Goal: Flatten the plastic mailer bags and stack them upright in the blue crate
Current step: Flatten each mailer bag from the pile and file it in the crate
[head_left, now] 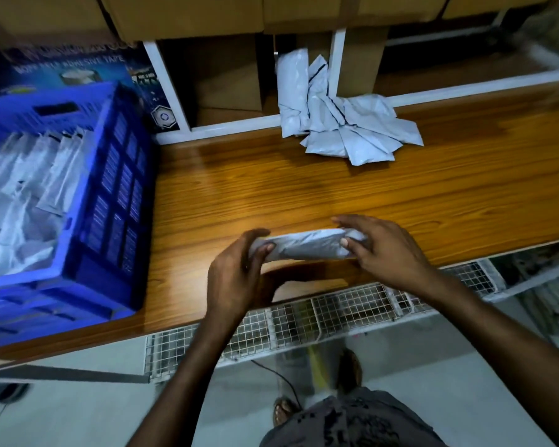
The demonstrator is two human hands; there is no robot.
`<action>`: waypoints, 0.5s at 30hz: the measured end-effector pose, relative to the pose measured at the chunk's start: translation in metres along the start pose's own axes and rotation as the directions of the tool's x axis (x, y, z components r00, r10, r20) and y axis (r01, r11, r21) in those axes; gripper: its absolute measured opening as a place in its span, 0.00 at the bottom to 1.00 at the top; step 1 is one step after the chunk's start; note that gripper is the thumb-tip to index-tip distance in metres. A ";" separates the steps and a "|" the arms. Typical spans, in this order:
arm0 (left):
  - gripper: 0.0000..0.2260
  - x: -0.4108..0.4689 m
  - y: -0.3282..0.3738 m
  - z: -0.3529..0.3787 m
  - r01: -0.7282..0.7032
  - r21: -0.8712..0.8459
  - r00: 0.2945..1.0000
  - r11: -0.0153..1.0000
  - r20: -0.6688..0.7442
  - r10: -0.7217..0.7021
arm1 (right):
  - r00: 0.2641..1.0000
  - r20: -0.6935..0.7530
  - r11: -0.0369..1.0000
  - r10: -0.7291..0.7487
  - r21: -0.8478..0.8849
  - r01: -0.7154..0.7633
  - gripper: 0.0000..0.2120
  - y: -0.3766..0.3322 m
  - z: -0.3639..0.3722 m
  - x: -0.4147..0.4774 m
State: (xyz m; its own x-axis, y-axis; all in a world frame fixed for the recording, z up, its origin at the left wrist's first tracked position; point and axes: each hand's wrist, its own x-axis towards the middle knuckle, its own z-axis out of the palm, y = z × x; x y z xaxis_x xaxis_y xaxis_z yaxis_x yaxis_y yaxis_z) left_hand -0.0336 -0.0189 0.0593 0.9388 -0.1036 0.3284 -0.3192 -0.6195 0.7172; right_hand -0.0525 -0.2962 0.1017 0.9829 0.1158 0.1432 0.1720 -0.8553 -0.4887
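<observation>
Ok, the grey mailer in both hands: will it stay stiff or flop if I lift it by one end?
Probably floppy: the mailer looks creased and bulged between the left hand and right hand, and those in the pile slump over each other. Likely light: a pinch at each end holds it. Its smooth plastic may slip.

Blurred mailers (29, 175), probably, in blue crate (110, 175)
</observation>
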 end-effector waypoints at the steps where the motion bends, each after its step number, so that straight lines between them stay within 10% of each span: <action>1: 0.08 0.010 -0.001 0.002 0.032 -0.039 0.999 0.999 -0.016 -0.033 | 1.000 0.019 1.000 -0.001 -0.003 0.002 0.18 0.000 -0.003 0.008; 10: 0.22 0.039 -0.021 0.051 -0.037 0.309 0.999 0.950 -0.025 0.047 | 0.999 -0.005 0.939 -0.043 -0.341 0.039 0.22 0.034 0.049 0.056; 15: 0.23 0.060 -0.021 0.089 -0.234 0.345 0.953 0.909 0.268 0.143 | 0.989 0.147 0.952 0.035 -0.307 0.012 0.26 0.012 0.089 0.063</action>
State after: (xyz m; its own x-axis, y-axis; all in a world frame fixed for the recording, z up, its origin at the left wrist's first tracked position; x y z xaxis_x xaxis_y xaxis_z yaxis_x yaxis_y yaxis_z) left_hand 0.0410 -0.0817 0.0090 0.8833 -0.3963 0.2505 -0.4652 -0.8072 0.3634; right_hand 0.0173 -0.2542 0.0281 0.9874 0.1583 -0.0020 0.1547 -0.9677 -0.1992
